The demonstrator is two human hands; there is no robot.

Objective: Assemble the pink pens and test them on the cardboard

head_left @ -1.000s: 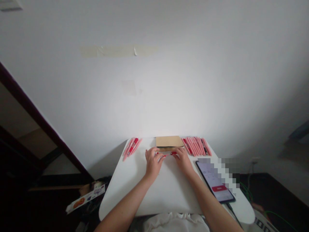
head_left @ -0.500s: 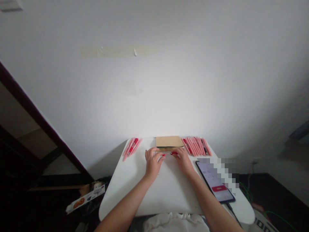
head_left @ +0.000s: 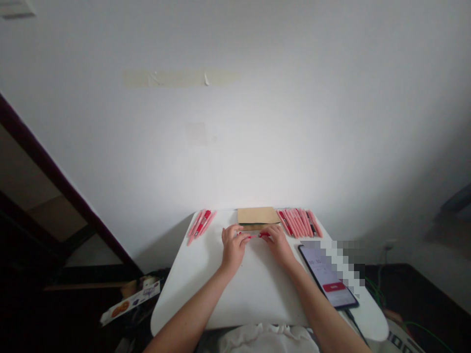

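Both my hands rest near the far middle of a small white table [head_left: 253, 294]. My left hand [head_left: 232, 247] and my right hand [head_left: 278, 245] pinch the two ends of one thin pen [head_left: 255, 236] held level between them, its red parts showing at the fingertips. Just behind the hands lies a flat brown cardboard box [head_left: 257, 216]. To the left of it is a small pile of pink pens [head_left: 199, 224]. A larger row of pink pens [head_left: 300, 222] lies to the right of the box.
A phone [head_left: 327, 277] with a lit screen lies at the table's right side, a cable running off its near end. A white wall stands right behind the table. On the dark floor to the left lies a printed packet [head_left: 130, 300].
My hands have drawn slightly closer together on the pen; otherwise nothing has moved.
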